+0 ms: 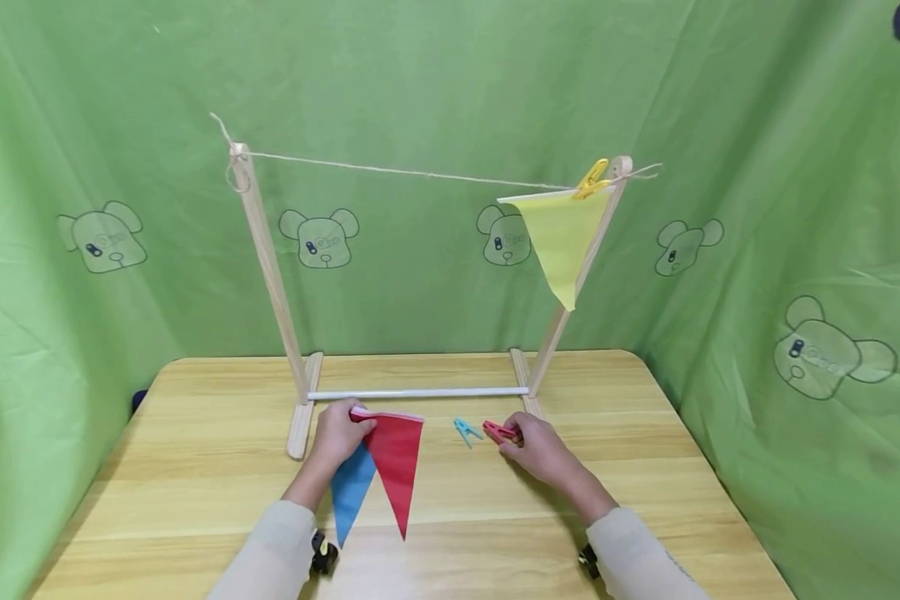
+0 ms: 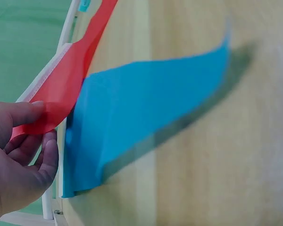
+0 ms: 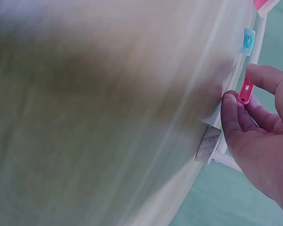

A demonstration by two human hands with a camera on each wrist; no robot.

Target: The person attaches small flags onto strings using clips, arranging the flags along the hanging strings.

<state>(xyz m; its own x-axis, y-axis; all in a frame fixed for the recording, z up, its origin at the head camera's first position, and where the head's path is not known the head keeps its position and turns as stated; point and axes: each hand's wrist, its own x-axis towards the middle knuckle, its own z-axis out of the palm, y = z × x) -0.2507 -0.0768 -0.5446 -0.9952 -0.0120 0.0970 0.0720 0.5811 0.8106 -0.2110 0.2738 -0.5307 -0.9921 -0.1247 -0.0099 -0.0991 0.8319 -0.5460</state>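
My left hand [image 1: 339, 435] pinches the white-edged top corner of a red triangular pennant [image 1: 399, 454], thumb in front. Behind and below it is a blue pennant [image 2: 146, 99], flat against the table in the left wrist view, and partly covered by the red one in the head view. A red clothespin [image 1: 498, 432] is between the thumb and fingers of my right hand [image 1: 537, 450], low over the table. Just left of it lies a light-blue clothespin [image 1: 467, 431]. A yellow pennant [image 1: 562, 237] hangs at the string's right end under a yellow clothespin [image 1: 592, 180].
Two wooden posts [image 1: 272, 271] on flat feet carry a string [image 1: 412, 172] between their tops. A white rod [image 1: 420, 393] joins them low down, across the back of the wooden table [image 1: 465, 550]. Green fabric [image 1: 420, 75] surrounds the table at the back and sides.
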